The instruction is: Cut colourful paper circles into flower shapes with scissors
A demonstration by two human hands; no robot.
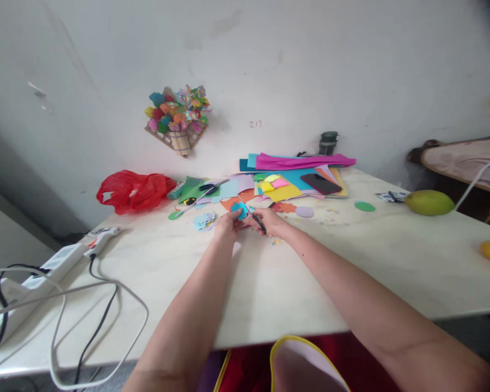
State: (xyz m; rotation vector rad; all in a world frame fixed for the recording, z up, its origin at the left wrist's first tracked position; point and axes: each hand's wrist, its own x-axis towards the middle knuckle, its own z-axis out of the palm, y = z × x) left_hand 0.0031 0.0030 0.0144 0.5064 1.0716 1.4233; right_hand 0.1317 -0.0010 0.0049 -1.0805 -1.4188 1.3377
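Observation:
Near the middle of the table, my left hand (227,224) pinches a blue scalloped paper piece (239,210). My right hand (270,220) is closed around the dark handles of a pair of scissors (259,222), whose blades point up and left beside the blue paper. Small paper scraps (275,242) lie under and beside my right hand. Left of my left hand is a little pile of light blue cut paper (204,221). Orange paper (239,200) lies just behind the hands.
Behind are coloured sheets (286,190), a phone (320,184), more scissors (212,187) and a red plastic bag (134,190). At left, a power strip (57,265) with loose cables. A mango (429,202) and green paper disc (365,206) sit right. Paper flowers (178,117) hang on the wall.

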